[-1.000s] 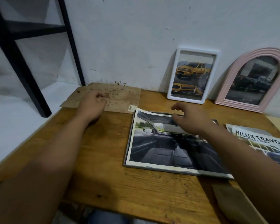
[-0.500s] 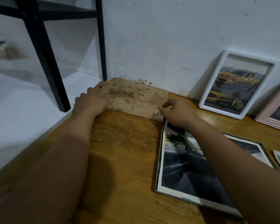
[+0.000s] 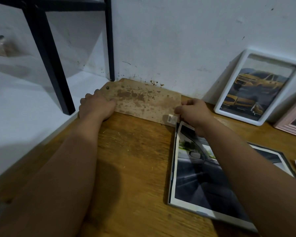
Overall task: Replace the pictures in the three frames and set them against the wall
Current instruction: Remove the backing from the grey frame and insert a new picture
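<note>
A wooden table [image 3: 135, 159] meets a scuffed white wall [image 3: 178, 40] beside black shelf legs [image 3: 48, 57].

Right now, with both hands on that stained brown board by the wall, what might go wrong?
1. The board lies flat with its far edge near the wall; lifting it carelessly may scrape the wall.
2. The right hand works just above the loose car picture lying on its frame, so the forearm might drag it askew.
3. The white frame only leans against the wall close by; a bump could tip it.
</note>
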